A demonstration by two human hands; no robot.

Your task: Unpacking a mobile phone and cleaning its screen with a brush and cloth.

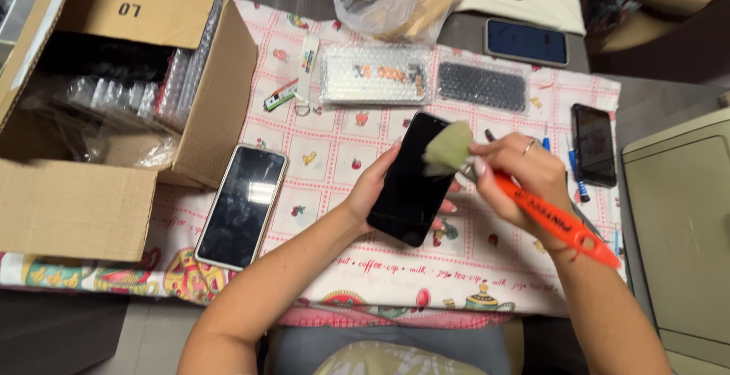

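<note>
I see my left hand (370, 186) with fingers curled around a black phone (413, 179), holding it tilted above the patterned cloth (319, 162). My right hand (521, 171) pinches an orange-handled brush (532, 204), its pale bristles resting on the phone's upper right corner. To the left lies another phone (242, 205) beside an open cardboard box (114, 116). Farther off sit two bubble-wrapped packets (376, 74); a third phone (594, 144) lies at right.
</note>
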